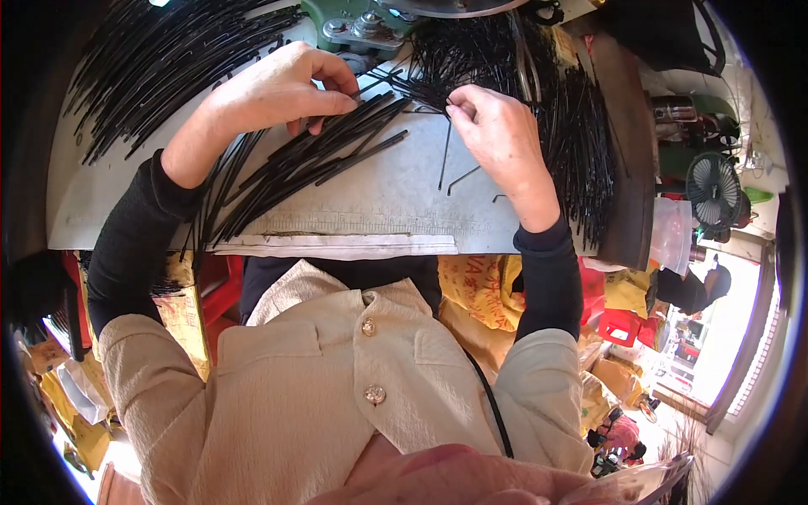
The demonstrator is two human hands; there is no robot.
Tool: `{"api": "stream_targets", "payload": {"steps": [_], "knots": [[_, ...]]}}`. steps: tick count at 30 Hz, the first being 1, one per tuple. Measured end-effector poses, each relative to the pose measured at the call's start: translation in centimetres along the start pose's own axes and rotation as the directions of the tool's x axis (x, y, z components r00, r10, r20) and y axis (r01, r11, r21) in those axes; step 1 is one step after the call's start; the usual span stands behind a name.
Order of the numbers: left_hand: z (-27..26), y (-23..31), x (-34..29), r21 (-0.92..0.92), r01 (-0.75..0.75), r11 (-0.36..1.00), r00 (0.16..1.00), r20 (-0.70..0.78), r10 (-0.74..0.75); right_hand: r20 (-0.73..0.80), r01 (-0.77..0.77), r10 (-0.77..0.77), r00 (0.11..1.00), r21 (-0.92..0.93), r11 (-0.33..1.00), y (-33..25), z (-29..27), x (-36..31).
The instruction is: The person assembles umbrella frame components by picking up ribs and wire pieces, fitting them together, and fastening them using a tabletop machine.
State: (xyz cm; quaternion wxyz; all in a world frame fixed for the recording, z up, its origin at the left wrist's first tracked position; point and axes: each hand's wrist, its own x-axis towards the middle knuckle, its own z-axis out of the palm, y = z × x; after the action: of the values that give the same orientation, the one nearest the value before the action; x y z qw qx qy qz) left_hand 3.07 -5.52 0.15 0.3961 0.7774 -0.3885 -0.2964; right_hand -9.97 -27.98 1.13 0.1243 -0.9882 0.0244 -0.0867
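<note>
My left hand (290,88) is closed, thumb and fingers curled together over a row of black tubes (316,151) on the worktable. A thin black stick seems to run out from its fingertips, partly hidden by them. To the right, my right hand (501,139) pinches the end of a thin black wire close to a tangled heap of black wires (463,55). Below that hand, a few loose wires with bent ends (446,156) lie on the pale tabletop (337,223). The two hands are apart.
A big bundle of long black tubes (168,71) covers the table's far left. At the back stands a green machine (362,29) with a metal fitting. More black wires (581,160) hang at the right, by a dark wooden edge (631,168). Farther right stands a fan (714,189).
</note>
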Motion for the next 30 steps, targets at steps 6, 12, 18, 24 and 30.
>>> {"api": "stream_targets", "payload": {"steps": [6,12,18,24,30], "knots": [[0.1,0.0,0.0,-0.006,0.001,1.000,1.000,-0.003,-0.001,0.009,0.050,-0.050,0.999,-0.068,0.996,-0.3,0.2,0.3],[0.2,-0.4,-0.1,0.005,-0.015,1.000,1.000,-0.018,0.016,0.121,0.058,-0.042,0.992,-0.133,0.989,-0.4,-0.4,1.1],[0.0,-1.1,0.2,0.006,-0.020,1.000,0.999,-0.031,0.020,0.151,-0.052,0.047,0.987,0.030,0.998,0.4,-0.5,1.3],[0.1,-1.2,0.4,0.006,-0.068,0.998,0.997,-0.045,0.068,0.248,-0.213,0.101,0.964,0.483,0.850,2.6,0.1,1.7],[-0.1,-1.0,0.2,-0.022,-0.030,0.999,0.999,-0.032,0.030,0.419,-0.448,0.162,0.893,0.801,0.397,3.2,-1.0,1.7]]}}
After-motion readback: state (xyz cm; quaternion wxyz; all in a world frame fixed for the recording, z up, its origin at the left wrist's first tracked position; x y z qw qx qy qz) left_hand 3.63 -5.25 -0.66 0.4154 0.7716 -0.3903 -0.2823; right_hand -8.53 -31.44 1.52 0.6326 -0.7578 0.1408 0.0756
